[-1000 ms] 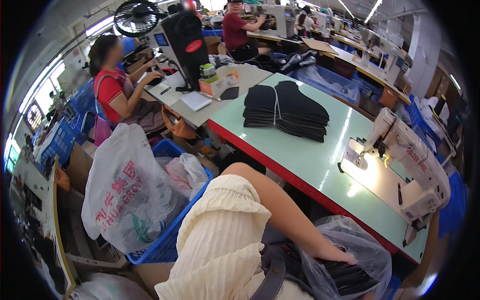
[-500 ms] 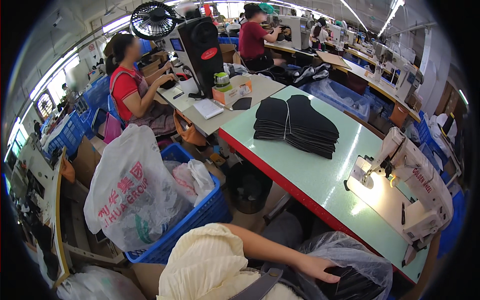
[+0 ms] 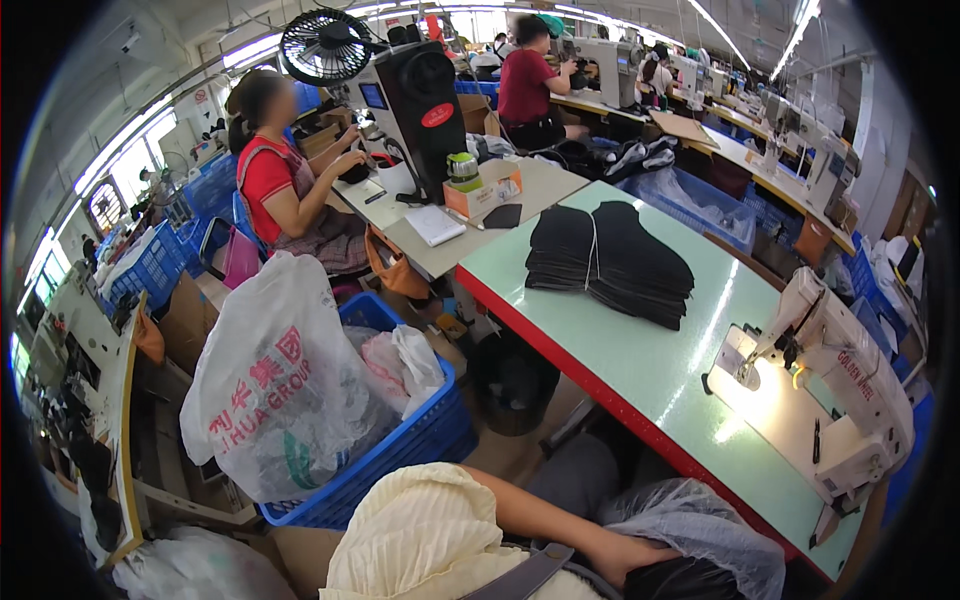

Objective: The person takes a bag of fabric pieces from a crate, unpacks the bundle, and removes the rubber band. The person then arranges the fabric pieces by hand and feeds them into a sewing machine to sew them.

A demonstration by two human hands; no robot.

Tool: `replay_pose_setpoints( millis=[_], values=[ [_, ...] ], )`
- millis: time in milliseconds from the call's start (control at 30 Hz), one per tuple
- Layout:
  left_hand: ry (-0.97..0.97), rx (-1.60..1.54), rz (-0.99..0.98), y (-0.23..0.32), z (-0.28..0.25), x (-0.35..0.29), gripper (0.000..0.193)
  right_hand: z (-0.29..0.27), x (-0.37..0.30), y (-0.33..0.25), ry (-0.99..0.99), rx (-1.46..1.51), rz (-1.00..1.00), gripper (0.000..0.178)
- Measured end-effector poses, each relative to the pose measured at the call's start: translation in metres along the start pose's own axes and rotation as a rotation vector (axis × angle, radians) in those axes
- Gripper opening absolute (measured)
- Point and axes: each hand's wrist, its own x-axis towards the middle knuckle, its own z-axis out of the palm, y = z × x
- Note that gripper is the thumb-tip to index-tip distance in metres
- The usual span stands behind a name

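Green-topped worktable [image 3: 650, 375], edged in red, seen running from mid-frame to lower right. To its left a blue basket [image 3: 440, 440] is seen; in it a whitish plastic bag [image 3: 265, 365], printed in red and green, is heaped. At the table's right end a white sewing machine [image 3: 850, 375] is mounted, needle area brightly lit. By the red edge, at the bottom of the view, a clear plastic bag [image 3: 715, 530] is placed, black material [image 3: 685, 582] partly covered by it. On the tabletop a stack of black cut pieces [image 3: 645, 262] is bound with pale cord. Left hand [image 3: 632, 555] is put to the clear bag's mouth, beside the black material; fingers are hidden, so how far they are closed, or on what, cannot be told. Right hand out of view, grip not to be judged
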Motion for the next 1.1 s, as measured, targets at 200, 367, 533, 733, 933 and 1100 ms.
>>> replay_pose_setpoints(
  millis=[200,367,533,733,933,1100],
  values=[
    [-0.003,-0.169,-0.28,-0.001,0.016,0.004,0.119,0.022,-0.007,0.017,-0.146,-0.01,0.183,0.034],
    [0.007,-0.186,-0.335,0.001,0.02,0.008,0.118,0.022,-0.009,0.017,-0.138,0.256,0.369,0.034],
    [0.0,-0.213,-0.372,0.003,0.03,0.017,0.118,0.018,-0.01,0.014,-0.068,0.366,0.612,0.039],
    [-0.07,-0.266,-0.4,0.013,0.035,0.037,0.117,0.026,-0.017,0.014,0.014,0.549,0.692,0.078],
    [0.038,-0.071,-0.297,0.031,0.025,0.065,0.111,0.019,-0.021,0.029,0.054,0.668,0.618,0.059],
    [0.057,0.057,-0.264,0.1,-0.061,0.103,0.103,0.004,-0.034,0.031,0.288,0.834,0.676,0.044]
  ],
)
